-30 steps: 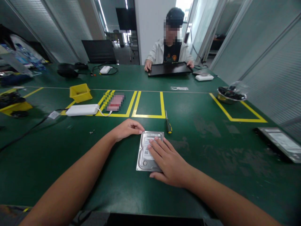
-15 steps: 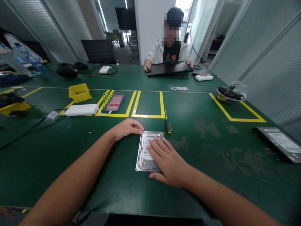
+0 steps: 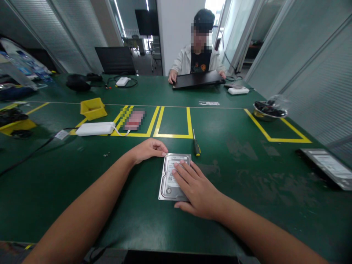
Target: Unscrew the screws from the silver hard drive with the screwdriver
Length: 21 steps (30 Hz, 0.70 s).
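A silver hard drive (image 3: 169, 187) with a white label lies face up on the green table in front of me. My right hand (image 3: 196, 189) rests flat across its right part, fingers spread and thumb by the near edge, hiding some of the label. At the drive's far left corner, my left hand (image 3: 151, 149) is closed, its fingers bent and the thumb and index tips pinched at that corner. Just beyond the drive's far right corner lies a screwdriver (image 3: 196, 146) with a black and yellow handle, its shaft pointing away from me.
Toward the far left are a white power strip (image 3: 95, 128), a blurred-out pink device (image 3: 134, 120) and a yellow bin (image 3: 92, 108). Small metal bits (image 3: 106, 154) lie nearer. Another drive (image 3: 328, 167) and a metal bowl (image 3: 269, 112) are right. Opposite, a person (image 3: 203, 58) holds a dark panel (image 3: 199, 80).
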Motion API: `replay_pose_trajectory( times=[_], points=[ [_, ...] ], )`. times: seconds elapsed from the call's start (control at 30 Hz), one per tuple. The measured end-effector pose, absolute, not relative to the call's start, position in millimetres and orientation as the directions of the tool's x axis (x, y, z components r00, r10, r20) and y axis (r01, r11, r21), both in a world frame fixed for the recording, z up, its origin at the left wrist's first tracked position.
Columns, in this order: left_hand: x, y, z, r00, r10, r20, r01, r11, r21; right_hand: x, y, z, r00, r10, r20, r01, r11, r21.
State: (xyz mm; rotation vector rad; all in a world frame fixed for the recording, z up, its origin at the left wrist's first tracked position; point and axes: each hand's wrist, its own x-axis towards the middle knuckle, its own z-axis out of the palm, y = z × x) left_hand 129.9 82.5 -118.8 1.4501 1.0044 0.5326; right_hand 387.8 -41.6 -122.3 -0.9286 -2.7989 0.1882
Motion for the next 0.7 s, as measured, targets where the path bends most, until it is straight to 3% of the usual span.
replay_pose_trajectory(
  times=[0.7],
  points=[
    [129.5,84.1,-120.2,0.500,0.827,-0.256,0.291,0.118,0.950,388.4,-42.0,-122.0,-0.788,0.604,0.121,0.578,0.792,-0.196]
  ],
)
